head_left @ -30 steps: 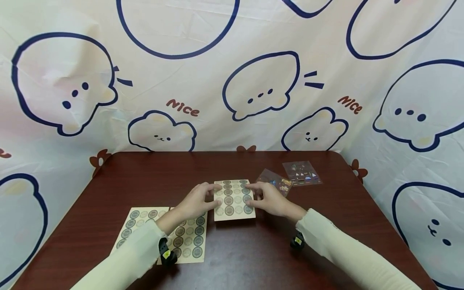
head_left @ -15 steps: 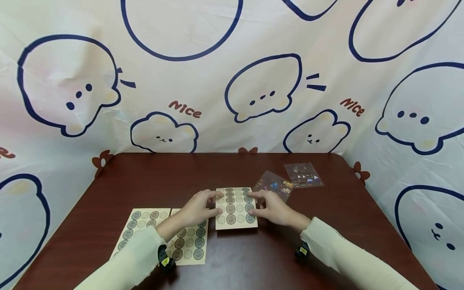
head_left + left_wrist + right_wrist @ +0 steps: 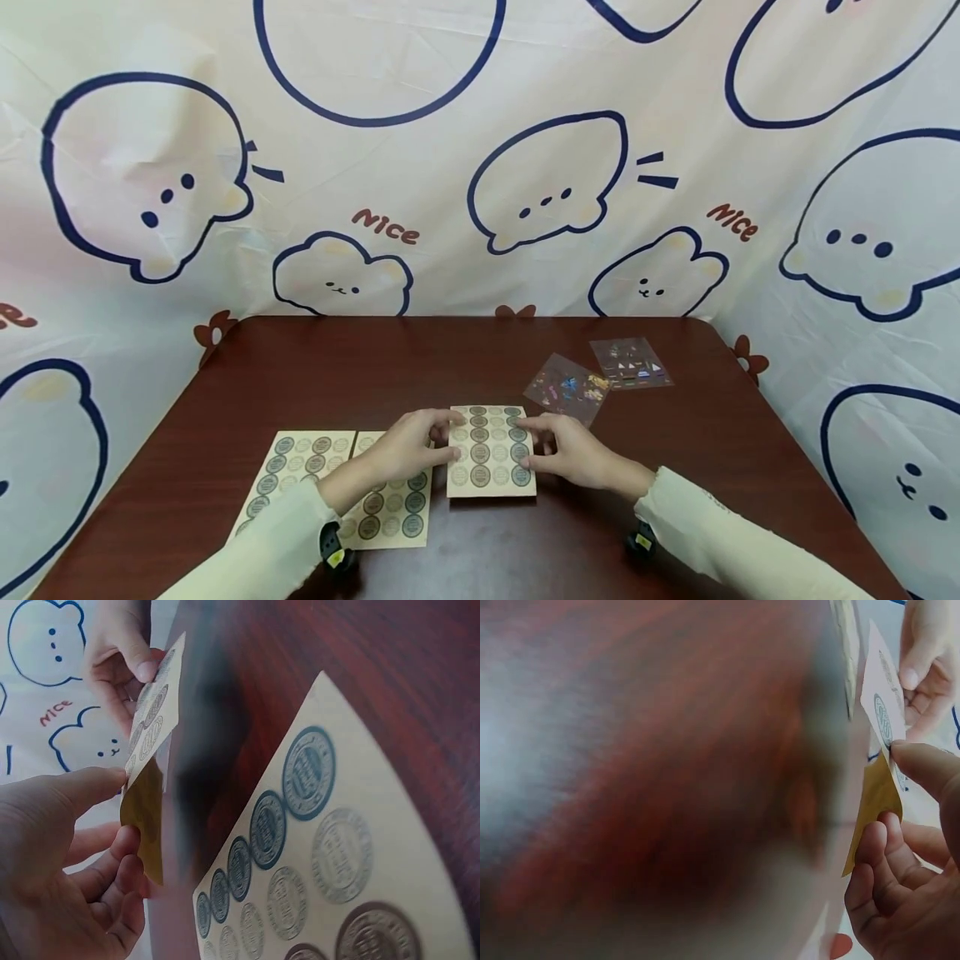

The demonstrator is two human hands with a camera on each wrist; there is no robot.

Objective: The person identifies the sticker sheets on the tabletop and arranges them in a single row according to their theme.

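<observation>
Between my two hands is a cream sticker sheet (image 3: 491, 454) with rows of dark and pale round seals. My left hand (image 3: 408, 442) pinches its left edge, thumb on the printed face and fingers behind. On the opposite edge my right hand (image 3: 573, 450) pinches it in the same way. Both wrist views show a gold underside (image 3: 144, 821) below the printed face, lightly curved, with fingertips against it. The sheet appears raised over the table, a shadow under its near edge. My left forearm partly covers a second seal sheet (image 3: 408, 533) lying flat.
Another seal sheet (image 3: 281, 454) lies at the left, beside the second one and partly under my sleeve. Two clear sheets with small colourful prints, one nearer (image 3: 562, 387) and one farther (image 3: 632, 362), lie at the back right. A patterned curtain (image 3: 435, 183) hangs behind the dark red table (image 3: 360, 367).
Both hands have brought the held sticker sheet down in the head view, toward the person. Their pinch stays the same. The sheets on the table lie where they were.
</observation>
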